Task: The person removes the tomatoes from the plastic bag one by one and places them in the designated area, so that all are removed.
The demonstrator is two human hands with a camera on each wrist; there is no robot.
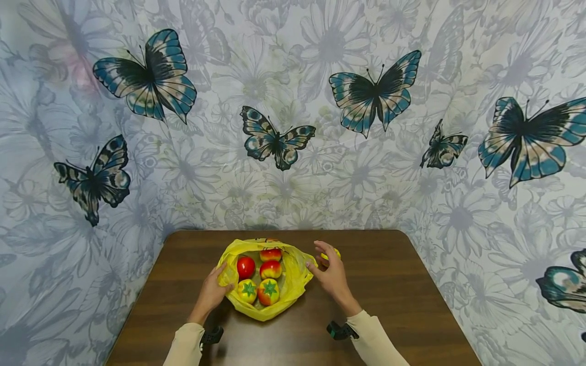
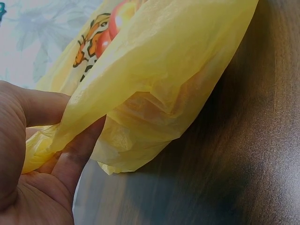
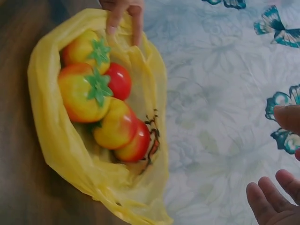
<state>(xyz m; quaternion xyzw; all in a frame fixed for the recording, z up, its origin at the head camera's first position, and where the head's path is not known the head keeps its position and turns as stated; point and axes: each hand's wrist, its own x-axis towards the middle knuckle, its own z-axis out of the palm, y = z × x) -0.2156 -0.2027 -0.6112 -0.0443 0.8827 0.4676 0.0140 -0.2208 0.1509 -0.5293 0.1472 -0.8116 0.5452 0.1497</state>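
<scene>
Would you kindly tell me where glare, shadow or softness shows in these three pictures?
Head: pale sheen on the table in front of the yellow bag; left wrist: glare on the table's right side, shade beside the bag; right wrist: a small highlight on the red fruit, wallpaper soft and hazy.

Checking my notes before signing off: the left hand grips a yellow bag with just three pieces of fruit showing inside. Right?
Only the count is wrong: the head view shows five pieces of fruit inside. The left hand grips the yellow bag.
</scene>
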